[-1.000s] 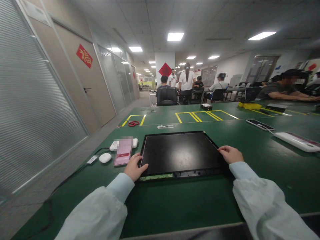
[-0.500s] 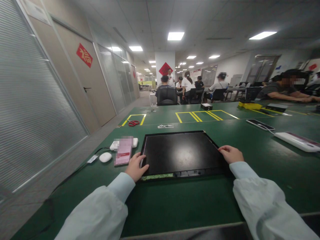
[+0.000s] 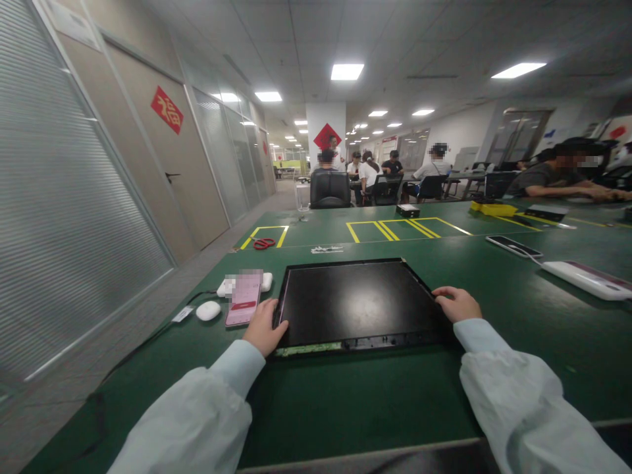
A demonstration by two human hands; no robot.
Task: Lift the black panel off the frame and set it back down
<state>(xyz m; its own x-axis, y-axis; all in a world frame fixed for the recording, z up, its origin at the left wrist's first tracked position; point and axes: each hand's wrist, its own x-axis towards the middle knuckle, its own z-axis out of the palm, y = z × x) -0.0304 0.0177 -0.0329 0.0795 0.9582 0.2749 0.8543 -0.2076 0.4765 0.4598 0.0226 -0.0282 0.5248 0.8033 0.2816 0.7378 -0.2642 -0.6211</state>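
Note:
A black screen panel (image 3: 360, 299) lies flat on the green table in front of me, with a strip of green circuit board (image 3: 316, 348) bared along its near edge. My left hand (image 3: 263, 328) grips the panel's left side near the close corner, thumb at the frame and fingers along the edge. On the opposite side, my right hand (image 3: 459, 306) holds the right edge between thumb and fingers. Its fingertips are partly hidden by the frame.
Left of the panel lie a pink-screened phone (image 3: 243, 306), a white rounded object (image 3: 208, 311) and a cable. Red-handled scissors (image 3: 264, 243) and small white pieces (image 3: 326, 249) lie beyond. A white power strip (image 3: 587, 279) and another phone (image 3: 513, 246) are at right. People sit farther off.
My left hand has shifted slightly left, its fingers moving off the screen's face to the edge. The panel has barely moved. My right hand stays at the right edge.

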